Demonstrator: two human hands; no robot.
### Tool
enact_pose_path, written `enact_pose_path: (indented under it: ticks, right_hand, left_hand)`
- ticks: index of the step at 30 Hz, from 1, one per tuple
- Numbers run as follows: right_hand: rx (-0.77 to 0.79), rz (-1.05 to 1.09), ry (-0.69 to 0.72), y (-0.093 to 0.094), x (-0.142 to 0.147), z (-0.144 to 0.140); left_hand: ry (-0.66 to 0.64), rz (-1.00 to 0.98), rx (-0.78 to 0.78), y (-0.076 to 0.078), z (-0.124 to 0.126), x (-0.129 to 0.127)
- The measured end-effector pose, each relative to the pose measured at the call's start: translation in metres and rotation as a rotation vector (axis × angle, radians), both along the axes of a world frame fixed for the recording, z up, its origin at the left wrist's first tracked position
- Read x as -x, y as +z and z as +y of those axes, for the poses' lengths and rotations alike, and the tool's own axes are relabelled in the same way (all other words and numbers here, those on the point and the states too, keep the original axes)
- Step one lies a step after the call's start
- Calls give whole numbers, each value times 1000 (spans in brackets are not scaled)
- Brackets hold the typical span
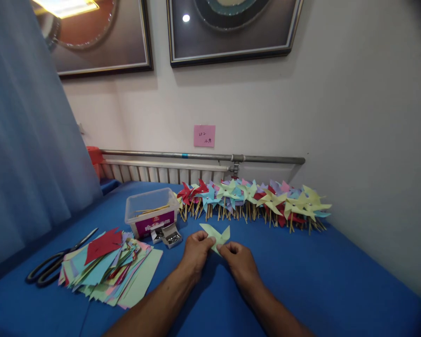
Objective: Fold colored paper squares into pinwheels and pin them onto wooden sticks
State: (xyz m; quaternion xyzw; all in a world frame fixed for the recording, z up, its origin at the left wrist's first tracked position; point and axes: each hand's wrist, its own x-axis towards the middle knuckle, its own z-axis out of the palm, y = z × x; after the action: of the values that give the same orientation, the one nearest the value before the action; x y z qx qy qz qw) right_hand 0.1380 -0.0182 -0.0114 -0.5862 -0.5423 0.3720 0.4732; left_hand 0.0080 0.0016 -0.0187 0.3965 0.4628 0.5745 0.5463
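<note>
Between my two hands is a pale green paper pinwheel (pixel 213 231), its pointed corners standing up and away from me. My left hand (pixel 197 249) pinches its left side between thumb and fingers. On the other side, my right hand (pixel 237 260) is closed on the lower right part of the same paper. The fingertips cover part of its centre, so I cannot tell whether a pin is in it. Just left of my left hand lie small open boxes of metal pins (pixel 172 236). No stick shows on this pinwheel.
Finished pinwheels (pixel 245 199) on sticks lie in a long row along the wall side. A clear plastic tub (pixel 133 209) holds thin sticks. Left of my arm are a pile of coloured paper (pixel 101 262) and black-handled scissors (pixel 52 267) on the blue surface (pixel 323 285).
</note>
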Motion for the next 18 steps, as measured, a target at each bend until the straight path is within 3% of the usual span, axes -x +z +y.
enact_pose_path:
  ticks: [13, 18]
  right_hand:
    - [-18, 87, 29, 0, -1, 0]
    - [-9, 282, 63, -9, -2, 9]
  left_hand:
    - [0, 50, 17, 1, 1, -1]
    - [-59, 6, 29, 4, -3, -5]
